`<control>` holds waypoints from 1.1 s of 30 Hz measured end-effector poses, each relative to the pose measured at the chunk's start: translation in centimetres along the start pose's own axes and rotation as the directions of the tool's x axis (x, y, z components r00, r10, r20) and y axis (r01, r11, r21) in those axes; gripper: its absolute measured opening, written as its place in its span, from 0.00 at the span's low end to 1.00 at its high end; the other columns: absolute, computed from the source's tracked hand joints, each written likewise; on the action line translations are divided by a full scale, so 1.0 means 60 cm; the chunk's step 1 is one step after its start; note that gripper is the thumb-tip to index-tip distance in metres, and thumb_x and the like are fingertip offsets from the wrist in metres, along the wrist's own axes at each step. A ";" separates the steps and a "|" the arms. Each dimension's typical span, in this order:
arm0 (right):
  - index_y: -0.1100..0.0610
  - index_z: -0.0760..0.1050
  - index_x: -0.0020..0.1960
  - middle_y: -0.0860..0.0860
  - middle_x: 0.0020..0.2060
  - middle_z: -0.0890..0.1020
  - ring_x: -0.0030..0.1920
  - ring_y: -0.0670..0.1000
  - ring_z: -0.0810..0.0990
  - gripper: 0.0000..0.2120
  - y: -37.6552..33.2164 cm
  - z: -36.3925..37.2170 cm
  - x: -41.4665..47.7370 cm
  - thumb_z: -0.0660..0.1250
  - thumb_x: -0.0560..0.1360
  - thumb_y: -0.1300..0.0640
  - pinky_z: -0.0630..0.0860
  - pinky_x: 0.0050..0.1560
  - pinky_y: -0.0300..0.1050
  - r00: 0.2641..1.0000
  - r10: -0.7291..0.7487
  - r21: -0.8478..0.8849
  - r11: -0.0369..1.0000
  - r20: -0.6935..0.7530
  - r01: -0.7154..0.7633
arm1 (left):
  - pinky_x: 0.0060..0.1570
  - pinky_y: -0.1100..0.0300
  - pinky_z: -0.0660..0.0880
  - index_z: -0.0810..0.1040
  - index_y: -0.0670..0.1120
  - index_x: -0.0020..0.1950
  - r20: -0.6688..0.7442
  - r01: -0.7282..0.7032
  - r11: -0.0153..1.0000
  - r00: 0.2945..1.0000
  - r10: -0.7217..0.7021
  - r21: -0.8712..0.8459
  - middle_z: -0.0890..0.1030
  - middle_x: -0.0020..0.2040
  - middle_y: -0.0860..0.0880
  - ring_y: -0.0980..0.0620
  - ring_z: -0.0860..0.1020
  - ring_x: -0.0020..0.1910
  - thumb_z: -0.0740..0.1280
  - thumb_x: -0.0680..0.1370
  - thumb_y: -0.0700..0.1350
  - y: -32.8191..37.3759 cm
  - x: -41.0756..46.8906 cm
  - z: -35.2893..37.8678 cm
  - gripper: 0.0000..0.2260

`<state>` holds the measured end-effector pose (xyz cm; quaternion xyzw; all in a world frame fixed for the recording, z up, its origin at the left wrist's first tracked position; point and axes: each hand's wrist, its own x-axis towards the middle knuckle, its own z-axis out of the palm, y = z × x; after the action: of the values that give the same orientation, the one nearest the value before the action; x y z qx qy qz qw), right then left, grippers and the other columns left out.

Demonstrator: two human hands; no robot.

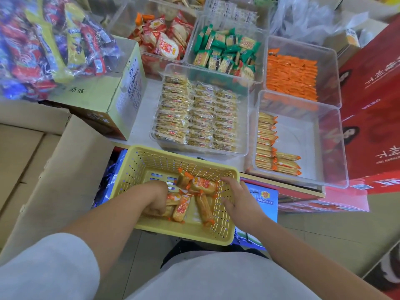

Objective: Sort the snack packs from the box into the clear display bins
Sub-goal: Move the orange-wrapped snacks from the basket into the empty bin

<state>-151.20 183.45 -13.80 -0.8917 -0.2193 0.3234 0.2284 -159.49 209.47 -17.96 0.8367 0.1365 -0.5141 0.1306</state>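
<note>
- Basket (pixel 138 161): yellow, perforated, at 6 o'clock in the view, resting on a blue carton (pixel 265 201) printed "240mL ×20".
- Packs (pixel 203 186): orange-ended biscuit wrappers lying loose in the basket. Their print is too small to read.
- Left hand (pixel 154 199): inside the basket at its 8 o'clock corner, fingers curled down onto the packs. The fingertips are hidden, so whether they grip a pack cannot be told.
- Right hand (pixel 240 198): fingers straight and spread, laid over the basket's 3 o'clock wall and holding nothing.
- Near bin (pixel 303 135): clear, at 2 o'clock from the basket, with matching orange-ended packs stacked along its left wall.
- Middle bin (pixel 242 100): clear, at 12 o'clock from the basket, with rows of pale packs.
- Orange bin (pixel 329 61): beyond the near bin, filled with orange packs.
- Green bin (pixel 194 35): beyond the middle bin, holding green-edged packs.
- Red bin (pixel 125 16): at 11 o'clock, holding red-and-white round crackers.
- Carton (pixel 97 98): yellow, at 10 o'clock, top printed "原味".
- Bag (pixel 47 40): clear, holding mixed sweets, on the carton.
- Red boxes (pixel 372 105): at 3 o'clock, with white characters seen upside down.
</note>
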 end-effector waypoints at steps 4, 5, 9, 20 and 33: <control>0.34 0.58 0.74 0.48 0.70 0.67 0.43 0.40 0.78 0.27 0.001 -0.001 0.000 0.63 0.82 0.56 0.70 0.36 0.35 1.000 0.023 0.015 1.000 -0.004 -0.023 | 0.44 0.55 0.78 0.79 0.47 0.54 -0.062 -0.017 0.972 0.998 0.003 -0.234 0.83 0.48 0.48 0.49 0.82 0.45 0.77 0.68 0.53 -0.022 -0.010 -0.012 0.19; 0.35 0.58 0.74 0.48 0.70 0.67 0.43 0.41 0.77 0.27 0.000 -0.001 -0.001 0.62 0.82 0.56 0.70 0.38 0.36 1.000 0.026 0.021 0.999 -0.004 -0.026 | 0.44 0.55 0.77 0.79 0.48 0.52 -0.064 -0.031 0.950 0.998 0.011 -0.312 0.82 0.47 0.49 0.49 0.81 0.45 0.78 0.66 0.54 -0.024 -0.011 -0.013 0.19; 0.38 0.58 0.76 0.50 0.67 0.68 0.45 0.47 0.78 0.27 -0.009 -0.001 -0.002 0.61 0.82 0.57 0.72 0.45 0.43 1.000 0.026 0.023 0.999 0.001 -0.026 | 0.42 0.58 0.74 0.81 0.48 0.47 -0.030 -0.054 0.843 0.999 0.045 -0.534 0.82 0.44 0.50 0.50 0.80 0.43 0.79 0.66 0.53 -0.005 -0.010 -0.003 0.16; 0.36 0.56 0.75 0.48 0.67 0.67 0.47 0.49 0.76 0.26 -0.017 -0.002 -0.009 0.59 0.83 0.55 0.65 0.35 0.40 0.999 0.041 -0.019 0.999 0.002 -0.041 | 0.59 0.49 0.79 0.76 0.43 0.69 0.136 0.056 0.635 0.988 0.077 -0.770 0.83 0.60 0.44 0.43 0.82 0.59 0.79 0.73 0.45 0.074 0.025 0.012 0.27; 0.39 0.57 0.76 0.49 0.67 0.67 0.57 0.51 0.75 0.25 -0.016 0.005 -0.010 0.58 0.83 0.56 0.71 0.49 0.44 0.999 0.008 0.041 0.999 -0.036 -0.007 | 0.56 0.50 0.81 0.81 0.48 0.60 0.116 0.040 0.319 0.968 0.224 -0.947 0.88 0.50 0.48 0.48 0.86 0.51 0.77 0.73 0.41 0.131 0.030 0.025 0.16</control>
<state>-152.08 183.98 -13.19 -0.8933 -0.2053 0.3125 0.2493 -157.09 201.80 -19.59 0.5464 0.3458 -0.4214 0.6359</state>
